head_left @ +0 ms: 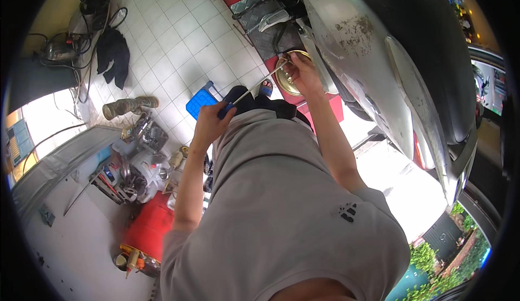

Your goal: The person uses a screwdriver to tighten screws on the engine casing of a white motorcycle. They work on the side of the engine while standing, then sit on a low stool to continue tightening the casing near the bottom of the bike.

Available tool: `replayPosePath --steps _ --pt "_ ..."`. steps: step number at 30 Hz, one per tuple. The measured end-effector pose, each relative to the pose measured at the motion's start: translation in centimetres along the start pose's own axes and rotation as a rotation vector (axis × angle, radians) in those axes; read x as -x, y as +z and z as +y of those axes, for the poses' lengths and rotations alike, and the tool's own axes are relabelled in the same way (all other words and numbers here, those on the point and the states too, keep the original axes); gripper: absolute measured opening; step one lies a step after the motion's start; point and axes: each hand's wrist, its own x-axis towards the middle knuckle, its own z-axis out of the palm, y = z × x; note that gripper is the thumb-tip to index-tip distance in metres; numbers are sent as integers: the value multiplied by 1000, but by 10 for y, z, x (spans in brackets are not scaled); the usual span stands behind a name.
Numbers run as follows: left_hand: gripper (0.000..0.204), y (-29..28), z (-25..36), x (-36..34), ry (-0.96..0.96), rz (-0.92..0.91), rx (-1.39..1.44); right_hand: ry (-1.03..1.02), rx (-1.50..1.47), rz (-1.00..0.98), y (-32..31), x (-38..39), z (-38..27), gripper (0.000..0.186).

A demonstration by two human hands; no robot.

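Note:
My left hand is closed around the blue handle of a long thin screwdriver. Its pale shaft slants up to the right, and the far end reaches the fingers of my right hand. Those fingers are bent and pinched together at the tip; whatever small thing they may hold is too small to make out. Just beneath my right hand lies a round gold-coloured metal dish, partly hidden by it. The dish rests on a red stand beside the motorbike, which has scuffed silver side panels and a black seat.
A blue plastic stool stands on the tiled floor near my left hand. Left of it lie a brown cylindrical part and a dark cloth. Tools and parts crowd a bench beside a red container. A red and metal-plate lift runs ahead.

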Motion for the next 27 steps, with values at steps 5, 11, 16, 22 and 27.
replayPosePath --steps 5,11,16,22,27 --pt "24 -10 -3 16 44 -27 -13 -25 -60 -35 10 24 18 14" --pt "24 -26 -22 40 85 -52 -33 -98 -94 -24 26 54 37 19" --pt "24 -32 -39 53 116 -119 -17 -127 -84 41 25 76 54 22" --pt "22 -31 -45 66 151 -232 17 -214 -97 78 12 119 72 24" --pt "23 -24 -41 72 220 -323 -12 -271 -91 89 -15 151 83 22"
